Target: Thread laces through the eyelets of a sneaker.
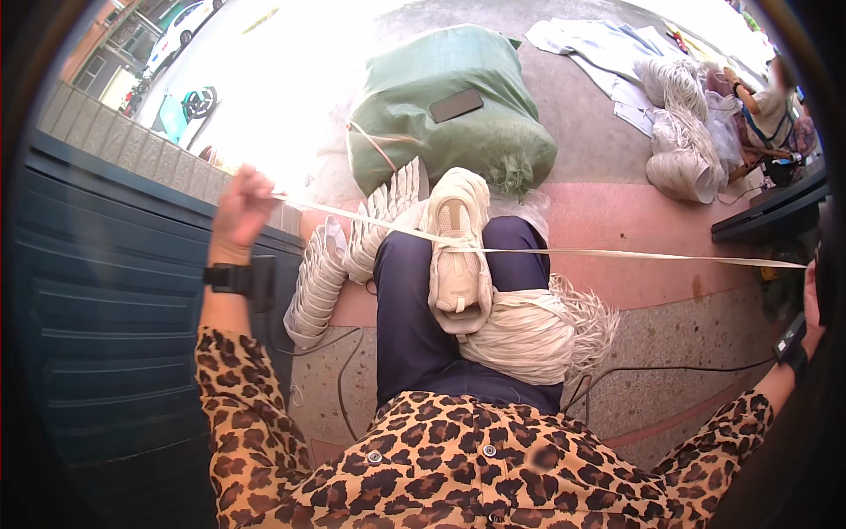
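Observation:
A cream shoe upper rests across my thighs, its opening toward me. One flat cream shoelace runs through its front eyelets and stretches out to both sides. My left hand, raised at the far left and slightly blurred, pinches one end. Out at the right rim, my right hand is partly cut off by the picture's dark edge; the other end of the lace runs taut into its fingers. A thick bundle of cream laces lies on my right thigh, beside the shoe upper.
Nested shoe uppers stand stacked by my left knee. Ahead sits a big green sack with a dark phone on top. A blue metal door stands at left. Lace bundles and a seated person are far right. Black cables cross the floor.

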`<action>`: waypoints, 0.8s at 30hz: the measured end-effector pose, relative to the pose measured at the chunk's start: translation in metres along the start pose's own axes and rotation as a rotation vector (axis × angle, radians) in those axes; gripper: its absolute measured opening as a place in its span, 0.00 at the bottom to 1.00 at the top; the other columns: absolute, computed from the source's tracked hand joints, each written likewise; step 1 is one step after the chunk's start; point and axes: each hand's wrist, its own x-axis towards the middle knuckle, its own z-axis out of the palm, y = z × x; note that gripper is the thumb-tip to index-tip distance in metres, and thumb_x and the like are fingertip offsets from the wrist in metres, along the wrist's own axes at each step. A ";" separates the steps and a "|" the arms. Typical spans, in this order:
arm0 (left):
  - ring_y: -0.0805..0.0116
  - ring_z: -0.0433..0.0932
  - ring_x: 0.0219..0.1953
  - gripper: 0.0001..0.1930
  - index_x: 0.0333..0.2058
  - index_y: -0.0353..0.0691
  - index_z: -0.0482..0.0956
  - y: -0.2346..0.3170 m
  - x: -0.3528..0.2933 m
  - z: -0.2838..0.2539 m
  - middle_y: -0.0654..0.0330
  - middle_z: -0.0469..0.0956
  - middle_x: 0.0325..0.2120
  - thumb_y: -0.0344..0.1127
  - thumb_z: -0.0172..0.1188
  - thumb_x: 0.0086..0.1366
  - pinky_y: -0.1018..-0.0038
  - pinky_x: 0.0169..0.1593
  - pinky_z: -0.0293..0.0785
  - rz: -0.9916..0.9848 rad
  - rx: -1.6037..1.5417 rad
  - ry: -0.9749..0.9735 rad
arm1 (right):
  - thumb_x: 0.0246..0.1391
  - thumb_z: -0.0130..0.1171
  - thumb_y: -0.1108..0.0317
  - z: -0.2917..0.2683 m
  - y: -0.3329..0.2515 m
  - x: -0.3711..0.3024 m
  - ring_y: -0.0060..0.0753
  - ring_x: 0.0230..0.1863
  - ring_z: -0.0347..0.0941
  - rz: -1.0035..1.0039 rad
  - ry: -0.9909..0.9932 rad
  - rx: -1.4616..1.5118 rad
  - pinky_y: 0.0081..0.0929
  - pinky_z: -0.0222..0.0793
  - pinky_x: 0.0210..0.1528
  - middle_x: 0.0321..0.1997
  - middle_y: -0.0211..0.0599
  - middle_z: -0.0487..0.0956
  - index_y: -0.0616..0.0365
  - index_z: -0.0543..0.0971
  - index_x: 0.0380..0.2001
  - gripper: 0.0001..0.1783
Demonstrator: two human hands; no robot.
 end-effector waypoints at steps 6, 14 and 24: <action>0.74 0.46 0.14 0.21 0.16 0.42 0.56 0.264 -0.139 -0.131 0.67 0.47 0.11 0.42 0.35 0.70 0.78 0.20 0.47 0.525 0.131 0.683 | 0.59 0.44 0.71 -0.065 0.174 0.061 0.20 0.24 0.55 0.153 -0.122 -0.342 0.17 0.57 0.30 0.22 0.26 0.59 0.56 0.63 0.27 0.06; 0.84 0.57 0.16 0.08 0.39 0.40 0.74 0.032 -0.035 -0.012 0.73 0.59 0.15 0.35 0.53 0.63 0.85 0.19 0.52 0.030 0.567 0.495 | 0.57 0.52 0.65 0.169 0.494 -0.063 0.16 0.29 0.69 0.516 -0.588 -1.181 0.17 0.66 0.33 0.27 0.29 0.76 0.63 0.77 0.37 0.12; 0.78 0.73 0.24 0.10 0.35 0.32 0.79 -0.186 -0.032 0.086 0.63 0.75 0.20 0.32 0.54 0.60 0.80 0.30 0.69 -0.107 1.250 -0.093 | 0.49 0.48 0.71 0.180 0.608 -0.100 0.44 0.47 0.66 -0.209 -0.998 -1.721 0.39 0.62 0.45 0.41 0.43 0.74 0.62 0.75 0.24 0.08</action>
